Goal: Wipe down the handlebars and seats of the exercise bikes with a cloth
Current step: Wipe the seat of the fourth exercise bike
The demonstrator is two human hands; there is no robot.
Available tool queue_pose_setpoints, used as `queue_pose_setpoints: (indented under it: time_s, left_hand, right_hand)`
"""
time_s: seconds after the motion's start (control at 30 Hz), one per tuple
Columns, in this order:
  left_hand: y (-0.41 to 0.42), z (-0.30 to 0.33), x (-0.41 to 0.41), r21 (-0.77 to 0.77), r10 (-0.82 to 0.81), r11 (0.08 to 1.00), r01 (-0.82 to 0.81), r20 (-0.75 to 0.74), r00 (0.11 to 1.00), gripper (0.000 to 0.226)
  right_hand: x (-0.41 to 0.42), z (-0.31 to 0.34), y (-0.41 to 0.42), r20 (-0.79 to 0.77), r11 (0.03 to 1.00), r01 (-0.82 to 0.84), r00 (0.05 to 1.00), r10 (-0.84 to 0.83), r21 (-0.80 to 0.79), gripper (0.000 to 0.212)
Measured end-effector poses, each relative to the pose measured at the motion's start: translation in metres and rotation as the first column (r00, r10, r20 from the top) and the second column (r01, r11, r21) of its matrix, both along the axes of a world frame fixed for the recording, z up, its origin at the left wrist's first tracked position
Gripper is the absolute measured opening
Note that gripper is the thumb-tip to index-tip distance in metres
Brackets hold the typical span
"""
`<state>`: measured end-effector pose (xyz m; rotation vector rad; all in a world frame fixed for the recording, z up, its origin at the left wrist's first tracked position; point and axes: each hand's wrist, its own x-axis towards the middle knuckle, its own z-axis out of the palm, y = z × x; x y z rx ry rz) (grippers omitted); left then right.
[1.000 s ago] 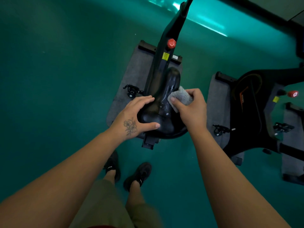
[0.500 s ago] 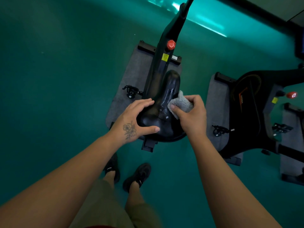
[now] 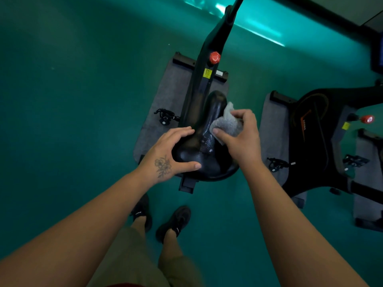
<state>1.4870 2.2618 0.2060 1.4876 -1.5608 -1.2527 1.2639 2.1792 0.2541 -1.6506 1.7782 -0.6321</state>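
Glistening black seat (image 3: 209, 146) under bunched grey cloth (image 3: 230, 123).

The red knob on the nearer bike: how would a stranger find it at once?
Start from the black seat that both hands touch, and follow the dark frame away from the person. The red knob sits on that frame, just above a yellow sticker. The other red knob belongs to the bike on the right.

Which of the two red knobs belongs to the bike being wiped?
The red knob on the frame just ahead of the seat, where the right hand presses the cloth. The other knob is on the neighbouring bike.
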Motion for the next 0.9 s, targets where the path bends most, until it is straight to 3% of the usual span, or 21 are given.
queue_pose_setpoints:
  time_s: [0.27,0.4,0.6,0.7,0.9]
  left_hand:
    - [-0.001,0.0,0.002,-0.001,0.004,1.0,-0.004,-0.003,1.0,0.088]
    - [-0.001,-0.002,0.001,-0.006,0.004,1.0,-0.004,-0.022,1.0,0.089]
    - [0.0,-0.005,0.001,-0.004,0.014,1.0,-0.014,-0.04,0.999,0.089]
    - [0.001,-0.004,0.001,0.014,0.017,1.0,-0.017,-0.046,0.999,0.089]
    - [0.002,-0.002,0.001,0.031,0.024,0.999,-0.022,-0.057,0.998,0.088]
  right_hand:
    - [0.009,0.001,0.007,-0.16,0.94,-0.191,0.976,0.15,-0.283,0.052]
    - [0.009,0.01,-0.017,-0.26,0.881,-0.41,0.9,0.349,-0.238,0.051]
    - [-0.013,0.01,-0.011,-0.203,0.821,-0.538,0.84,0.503,-0.19,0.044]
    - [-0.021,0.003,0.004,-0.183,0.809,-0.546,0.837,0.516,-0.217,0.042]
    - [-0.012,0.0,0.0,-0.332,0.798,-0.518,0.844,0.42,-0.308,0.039]
